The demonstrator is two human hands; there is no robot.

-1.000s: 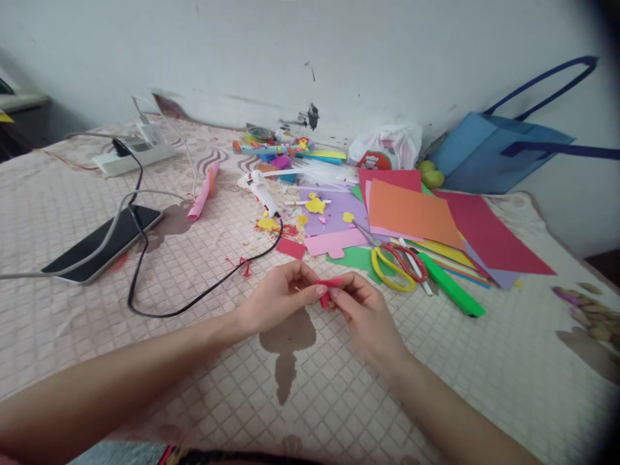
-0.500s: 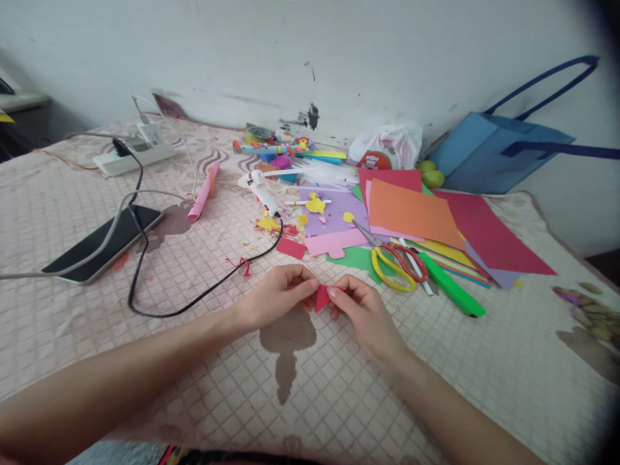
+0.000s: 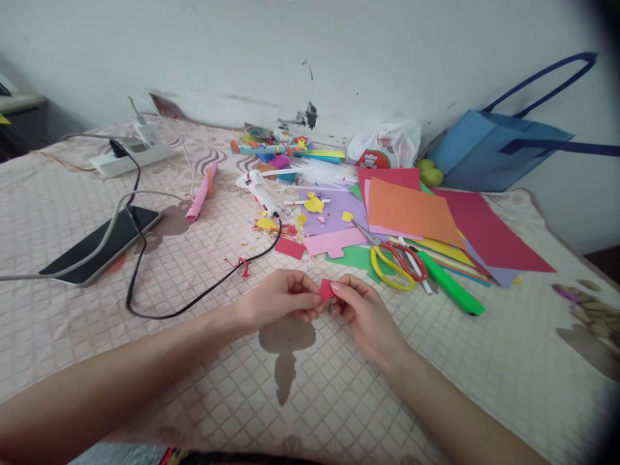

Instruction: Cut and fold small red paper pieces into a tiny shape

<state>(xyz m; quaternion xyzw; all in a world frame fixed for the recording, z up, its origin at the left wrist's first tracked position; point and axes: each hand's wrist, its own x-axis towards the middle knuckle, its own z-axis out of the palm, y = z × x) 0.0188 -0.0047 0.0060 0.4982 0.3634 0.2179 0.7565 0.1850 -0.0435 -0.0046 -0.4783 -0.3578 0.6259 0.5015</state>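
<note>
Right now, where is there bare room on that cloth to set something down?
Bare cloth lies right of the green marker, and between the phone and left hand. The paper sheets, scissors and glue gun are crowded.

Matt red paper scrap [image 3: 325, 290]; quilted cloth table cover [image 3: 203, 271] beneath it; beyond it, glossy plastic-handled scissors [image 3: 394, 261] and matt coloured paper sheets [image 3: 411, 210].
</note>
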